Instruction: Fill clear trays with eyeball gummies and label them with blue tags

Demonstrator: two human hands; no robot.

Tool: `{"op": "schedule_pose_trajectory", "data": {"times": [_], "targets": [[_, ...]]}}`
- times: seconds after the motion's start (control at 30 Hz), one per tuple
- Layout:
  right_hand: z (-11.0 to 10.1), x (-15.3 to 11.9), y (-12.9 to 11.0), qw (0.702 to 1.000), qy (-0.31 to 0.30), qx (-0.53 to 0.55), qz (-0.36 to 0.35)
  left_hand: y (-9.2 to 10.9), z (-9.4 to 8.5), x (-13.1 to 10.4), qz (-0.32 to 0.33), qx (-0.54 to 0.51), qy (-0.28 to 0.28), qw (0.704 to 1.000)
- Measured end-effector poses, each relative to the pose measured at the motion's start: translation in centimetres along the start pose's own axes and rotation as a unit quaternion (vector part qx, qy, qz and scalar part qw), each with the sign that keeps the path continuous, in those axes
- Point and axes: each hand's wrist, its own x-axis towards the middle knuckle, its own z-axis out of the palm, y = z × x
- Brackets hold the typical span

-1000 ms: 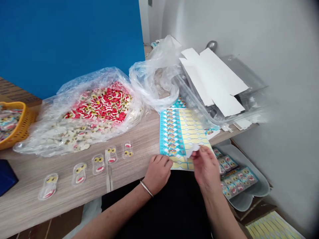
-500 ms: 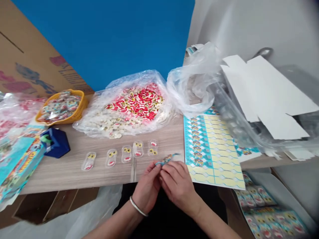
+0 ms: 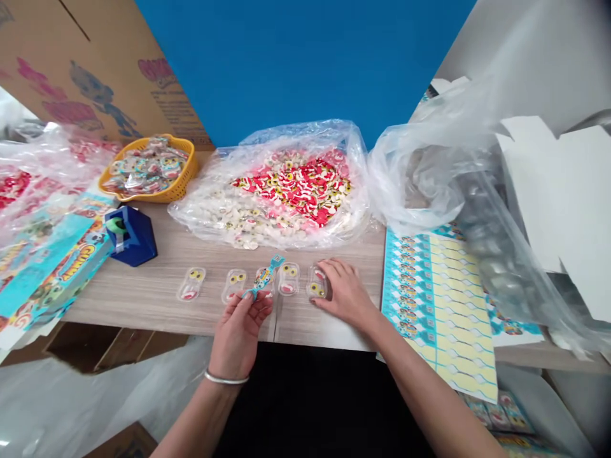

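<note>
My left hand (image 3: 239, 329) pinches one end of a printed blue paper strip (image 3: 263, 277), which sticks up over the middle of the row of packs. My right hand (image 3: 344, 292) has its thumb and fingers around the rightmost clear plastic pack (image 3: 317, 282), lying on the table with candy eyes and a red-and-white piece inside. Left of it lie another clear pack (image 3: 289, 280), one partly behind the strip, a pack (image 3: 235, 284) near my left fingers, and the leftmost pack (image 3: 191, 284).
A plastic bag of loose candies (image 3: 305, 184) lies behind the row. Sheets of printed strips (image 3: 458, 305) are at right, beside plastic bags and white cardboard (image 3: 534, 184). At left are a yellow basket (image 3: 186, 181), a blue tape dispenser (image 3: 138, 245) and a printed box (image 3: 71, 261).
My hands have moved apart. The left keeps the strip and has gone left; the right has let go of it and reached the rightmost pack. The view has shifted.
</note>
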Motion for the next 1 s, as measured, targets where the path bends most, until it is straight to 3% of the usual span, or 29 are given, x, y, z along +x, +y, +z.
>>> {"op": "schedule_pose_trajectory", "data": {"times": [0.3, 0.6, 0.83, 1.0], "targets": [[0.3, -1.2, 0.0, 0.999, 0.045, -0.008, 0.015, -1.2, 0.6, 0.5, -0.020, 0.005, -0.016, 1.000], [0.3, -0.8, -0.3, 0.999, 0.022, -0.036, 0.011, -1.6, 0.6, 0.5, -0.019, 0.014, -0.021, 0.999], [0.2, -3.7, -1.9, 1.000, -0.007, -0.022, 0.014, -2.3, 0.9, -0.3, -0.036, 0.052, -0.052, 0.997], [-0.5, -5.5, -1.5, 0.999, 0.019, 0.037, 0.027, -2.8, 1.7, -0.7, -0.089, 0.122, -0.103, 0.983]]}}
